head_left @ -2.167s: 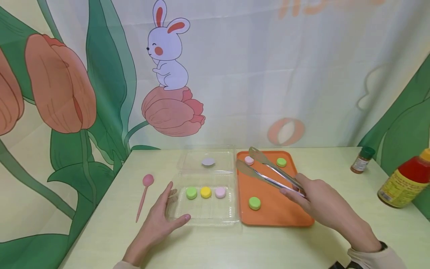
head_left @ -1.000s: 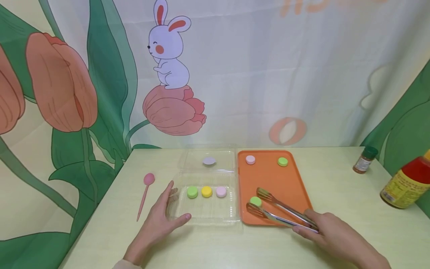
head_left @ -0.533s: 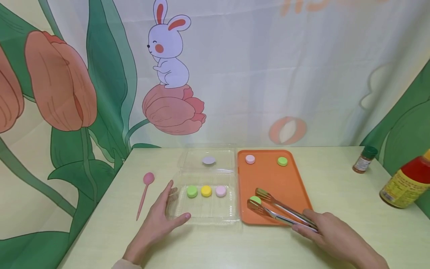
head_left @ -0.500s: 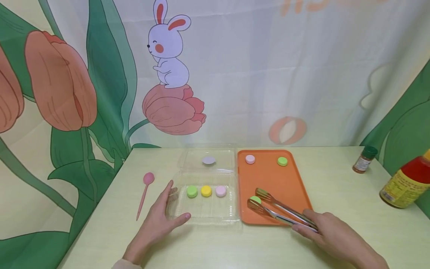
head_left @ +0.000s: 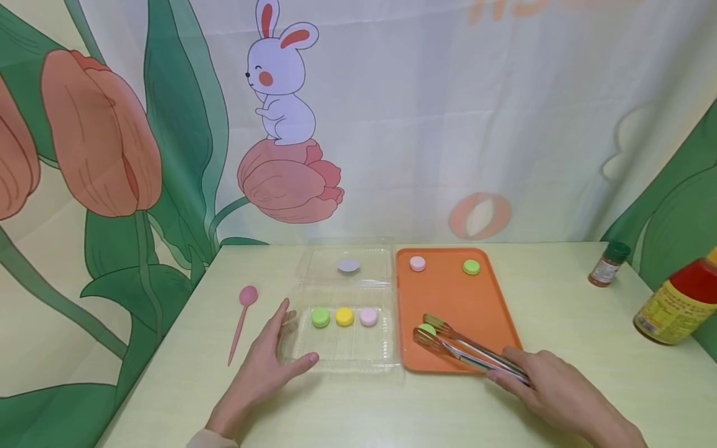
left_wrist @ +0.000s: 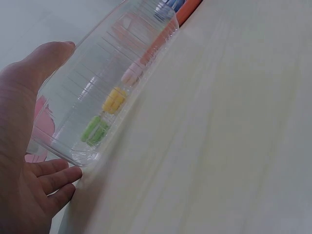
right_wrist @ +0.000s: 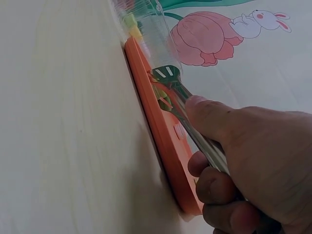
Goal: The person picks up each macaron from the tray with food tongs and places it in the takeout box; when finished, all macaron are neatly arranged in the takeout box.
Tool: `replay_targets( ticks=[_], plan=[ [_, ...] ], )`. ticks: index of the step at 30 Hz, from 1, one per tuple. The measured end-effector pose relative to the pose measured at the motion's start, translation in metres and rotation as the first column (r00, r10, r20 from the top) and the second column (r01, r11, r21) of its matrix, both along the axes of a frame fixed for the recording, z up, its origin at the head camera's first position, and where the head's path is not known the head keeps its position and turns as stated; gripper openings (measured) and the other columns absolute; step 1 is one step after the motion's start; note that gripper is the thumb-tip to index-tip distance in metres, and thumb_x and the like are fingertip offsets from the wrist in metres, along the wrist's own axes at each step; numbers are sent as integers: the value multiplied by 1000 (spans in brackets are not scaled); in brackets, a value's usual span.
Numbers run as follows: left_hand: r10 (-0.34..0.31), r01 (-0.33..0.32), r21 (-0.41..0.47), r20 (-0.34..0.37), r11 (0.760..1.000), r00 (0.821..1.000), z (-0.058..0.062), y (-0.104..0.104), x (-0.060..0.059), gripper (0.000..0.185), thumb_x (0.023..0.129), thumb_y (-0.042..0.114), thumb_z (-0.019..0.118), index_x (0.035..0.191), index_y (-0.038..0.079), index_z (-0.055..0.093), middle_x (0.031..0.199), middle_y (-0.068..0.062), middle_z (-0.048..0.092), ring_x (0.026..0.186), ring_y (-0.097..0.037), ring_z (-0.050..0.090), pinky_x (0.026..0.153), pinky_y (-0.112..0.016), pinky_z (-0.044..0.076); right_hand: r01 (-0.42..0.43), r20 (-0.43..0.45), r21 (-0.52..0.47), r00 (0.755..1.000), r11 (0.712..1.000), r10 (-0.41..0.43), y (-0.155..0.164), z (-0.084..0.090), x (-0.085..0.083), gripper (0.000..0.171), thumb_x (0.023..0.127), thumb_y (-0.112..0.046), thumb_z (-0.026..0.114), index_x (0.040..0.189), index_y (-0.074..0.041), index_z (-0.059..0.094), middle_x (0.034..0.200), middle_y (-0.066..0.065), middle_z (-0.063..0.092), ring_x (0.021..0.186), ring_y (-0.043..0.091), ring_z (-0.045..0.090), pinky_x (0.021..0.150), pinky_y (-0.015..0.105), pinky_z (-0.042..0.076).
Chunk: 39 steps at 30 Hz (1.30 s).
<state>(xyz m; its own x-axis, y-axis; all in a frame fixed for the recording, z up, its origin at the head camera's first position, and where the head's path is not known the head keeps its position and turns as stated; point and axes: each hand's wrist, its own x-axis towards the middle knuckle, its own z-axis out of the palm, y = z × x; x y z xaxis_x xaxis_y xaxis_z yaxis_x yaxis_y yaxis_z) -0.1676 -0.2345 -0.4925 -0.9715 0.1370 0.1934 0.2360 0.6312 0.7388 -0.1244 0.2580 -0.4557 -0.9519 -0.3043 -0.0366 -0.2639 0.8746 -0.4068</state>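
The left hand point(head_left: 263, 370) spreads its thumb and fingers around the left end of a clear container point(head_left: 350, 347); touch is unclear. The right hand point(head_left: 560, 389) grips metal tongs point(head_left: 475, 361), their tips either side of a green macaron point(head_left: 428, 328) near the orange tray's point(head_left: 456, 295) near left corner. Three macarons point(head_left: 344, 317) line the container. Beyond, pink point(head_left: 417, 264) and green macarons point(head_left: 471, 267) lie at the tray's far end.

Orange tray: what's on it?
A pink macaron, a far green macaron and a near green macaron, partly covered by tongs. The right hand hides the tray's near right corner.
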Motion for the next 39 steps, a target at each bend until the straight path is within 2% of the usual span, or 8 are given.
replay_targets(
  ticks=[4,11,17,22,32,39],
  plan=[
    [-3,3,0,2,1000,1000,1,0,0,120,78,61,85,168,30,12,161,-8,43,148,-33,41,121,-54,34,14,-13,10,1000,1000,-14,0,1,0,40,97,-67,56,95,-27,62,64,-14,41,57,2,41,53,22,36],
    [2,-2,-7,10,1000,1000,0,0,0,121,77,62,84,168,28,12,162,-7,43,150,-31,39,122,-52,32,-31,-149,8,988,1000,31,4,7,-2,30,101,-56,59,98,-27,63,61,-17,38,56,-1,39,52,22,35],
    [14,-14,-7,24,1000,1000,0,1,0,121,77,61,85,168,28,12,162,-6,42,151,-31,38,122,-53,31,-30,-151,16,988,999,32,6,20,-5,31,103,-55,58,97,-24,61,61,-16,40,54,-1,38,49,21,33],
    [17,-17,-8,41,1000,999,1,2,0,121,77,61,85,168,28,12,163,-5,42,151,-30,37,122,-54,32,-42,-184,8,982,999,43,2,31,-8,32,103,-54,58,92,-24,59,60,-16,40,52,0,38,48,21,34],
    [5,-5,-7,20,1000,1000,2,0,0,120,78,64,83,168,27,12,163,-7,41,150,-33,38,121,-56,32,-129,-243,-29,963,991,118,-33,52,-18,34,101,-56,59,83,-29,51,59,-18,36,51,-1,37,49,21,33],
    [6,-6,-7,28,1000,1000,2,0,-1,121,78,61,85,168,29,11,163,-6,40,150,-33,39,121,-55,33,-198,-231,-46,956,979,182,-65,57,-26,37,100,-61,57,83,-29,50,61,-18,35,52,-2,35,50,19,31]
  ],
)
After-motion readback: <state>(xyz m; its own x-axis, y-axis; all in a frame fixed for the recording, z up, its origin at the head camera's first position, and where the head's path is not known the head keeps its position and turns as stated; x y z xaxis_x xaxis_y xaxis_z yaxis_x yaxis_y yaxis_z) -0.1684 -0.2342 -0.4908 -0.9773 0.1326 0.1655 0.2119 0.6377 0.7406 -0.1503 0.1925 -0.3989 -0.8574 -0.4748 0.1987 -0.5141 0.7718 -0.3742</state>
